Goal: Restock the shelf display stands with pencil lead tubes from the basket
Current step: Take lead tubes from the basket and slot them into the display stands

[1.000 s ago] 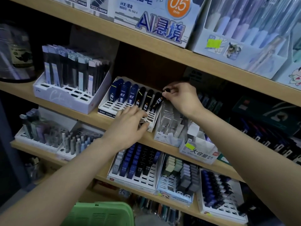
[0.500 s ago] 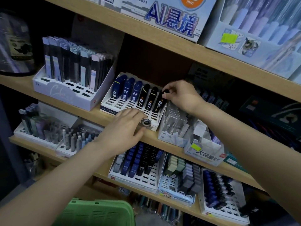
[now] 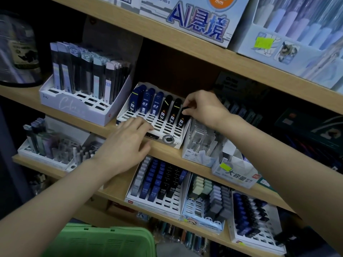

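The right hand (image 3: 202,108) is pinching the cap of a black tube (image 3: 181,121) standing in the rightmost row of the white stand (image 3: 130,115). Its grip is narrow and holding the tube, and the step probably calls for pressing down along the slot's tilt until the tube is sitting level with its neighbours, without nudging the row beside it. The left hand (image 3: 128,143) is lying flat on the stand's front edge, its grip loose and empty, likely steadying the stand. The stand is sitting on a wooden shelf (image 3: 167,154) crowded with other stationery displays, with the green basket (image 3: 104,240) below.
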`<action>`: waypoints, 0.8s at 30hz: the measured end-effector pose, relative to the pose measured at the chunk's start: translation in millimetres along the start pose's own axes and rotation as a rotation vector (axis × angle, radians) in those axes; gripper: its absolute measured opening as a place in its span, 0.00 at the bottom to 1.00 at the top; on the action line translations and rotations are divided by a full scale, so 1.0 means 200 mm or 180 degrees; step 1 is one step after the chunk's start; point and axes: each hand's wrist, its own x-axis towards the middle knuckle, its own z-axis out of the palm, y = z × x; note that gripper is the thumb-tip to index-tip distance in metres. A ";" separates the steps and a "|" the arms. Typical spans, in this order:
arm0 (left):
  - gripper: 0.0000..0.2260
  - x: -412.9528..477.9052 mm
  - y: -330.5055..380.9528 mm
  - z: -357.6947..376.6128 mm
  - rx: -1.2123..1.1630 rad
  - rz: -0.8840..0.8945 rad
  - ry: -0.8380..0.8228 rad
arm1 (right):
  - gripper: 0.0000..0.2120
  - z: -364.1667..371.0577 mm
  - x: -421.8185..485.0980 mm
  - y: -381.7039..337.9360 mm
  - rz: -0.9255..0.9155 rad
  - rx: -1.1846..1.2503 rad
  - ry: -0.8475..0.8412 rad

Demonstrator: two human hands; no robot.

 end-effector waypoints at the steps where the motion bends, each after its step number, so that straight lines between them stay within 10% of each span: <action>1: 0.19 0.00 0.00 0.00 0.0007 0.0028 -0.0004 | 0.06 0.00 0.00 0.00 -0.0008 -0.0015 0.0050; 10: 0.19 -0.01 -0.04 -0.03 0.0064 0.0190 -0.0129 | 0.14 0.02 -0.04 -0.01 -0.0007 -0.0177 0.0108; 19: 0.15 -0.43 -0.10 -0.09 0.0584 0.0046 0.0121 | 0.15 0.19 -0.36 -0.29 -0.1029 -0.0638 0.1315; 24: 0.12 -0.90 -0.18 0.02 0.0742 -0.0287 -0.0523 | 0.16 0.56 -0.59 -0.40 -0.1575 -0.0279 0.0848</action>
